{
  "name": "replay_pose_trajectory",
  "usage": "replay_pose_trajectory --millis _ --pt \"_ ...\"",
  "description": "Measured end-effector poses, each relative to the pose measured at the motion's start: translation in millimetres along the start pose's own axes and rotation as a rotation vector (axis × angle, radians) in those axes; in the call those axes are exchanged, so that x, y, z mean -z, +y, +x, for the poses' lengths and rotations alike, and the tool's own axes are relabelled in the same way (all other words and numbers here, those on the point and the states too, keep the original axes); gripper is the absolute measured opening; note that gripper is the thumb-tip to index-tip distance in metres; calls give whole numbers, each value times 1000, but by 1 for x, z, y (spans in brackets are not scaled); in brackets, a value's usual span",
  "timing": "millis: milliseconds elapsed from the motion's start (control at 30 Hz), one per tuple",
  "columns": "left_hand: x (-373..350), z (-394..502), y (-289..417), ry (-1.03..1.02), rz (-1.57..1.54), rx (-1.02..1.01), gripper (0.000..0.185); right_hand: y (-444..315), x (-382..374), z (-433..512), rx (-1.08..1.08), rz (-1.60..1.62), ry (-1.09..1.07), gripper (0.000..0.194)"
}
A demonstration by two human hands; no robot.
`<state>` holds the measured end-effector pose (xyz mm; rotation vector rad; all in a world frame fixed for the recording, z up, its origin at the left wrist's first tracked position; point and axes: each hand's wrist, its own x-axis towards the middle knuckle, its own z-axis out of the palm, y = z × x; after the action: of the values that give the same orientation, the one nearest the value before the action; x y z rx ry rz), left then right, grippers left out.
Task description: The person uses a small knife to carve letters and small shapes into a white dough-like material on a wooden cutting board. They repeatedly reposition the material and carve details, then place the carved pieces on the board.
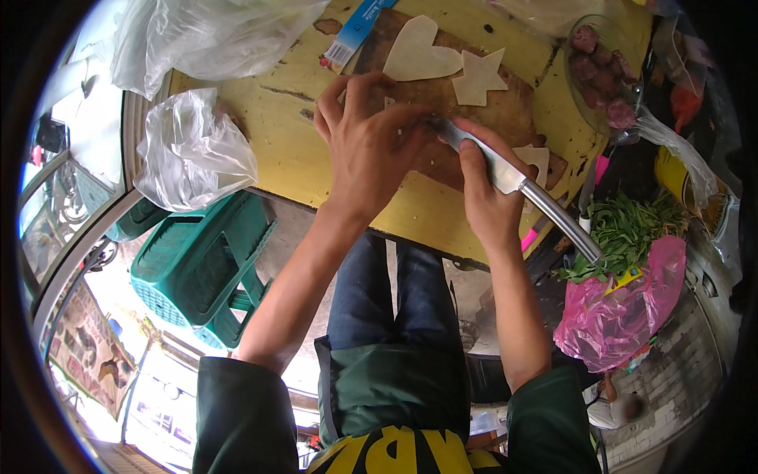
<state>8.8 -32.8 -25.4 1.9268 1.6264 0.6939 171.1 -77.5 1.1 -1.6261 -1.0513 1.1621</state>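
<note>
My right hand (491, 195) grips a kitchen knife (503, 172) by its blade, with the thumb on the flat side. The knife's metal handle points down and right, away from my palm. My left hand (370, 142) is over the wooden cutting board (432, 154), its fingers bent and apart. Its thumb side is at the blade's tip; whether they touch is hidden. Beyond my hands, a pale flat heart-shaped slice (417, 53) and a star-shaped slice (481, 78) lie on the board. Another pale cut piece (534, 161) lies partly behind my right hand. Small crumbs dot the board.
A glass bowl (636, 103) with purplish chunks stands at the right. Leafy greens (622, 231) and a pink plastic bag (622, 308) are nearer me. Clear plastic bags (195, 154) and a blue knife package (358, 29) lie left on the yellow table (278, 130). Green stools (195, 266) stand below.
</note>
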Motion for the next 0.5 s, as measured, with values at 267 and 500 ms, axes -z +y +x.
replay_pose_trajectory --millis 267,500 --pt "3 0 1 -5 49 -53 19 0 1 0 -35 6 3 21" --pt "7 1 2 21 -10 -57 23 2 2 2 34 -9 -13 22"
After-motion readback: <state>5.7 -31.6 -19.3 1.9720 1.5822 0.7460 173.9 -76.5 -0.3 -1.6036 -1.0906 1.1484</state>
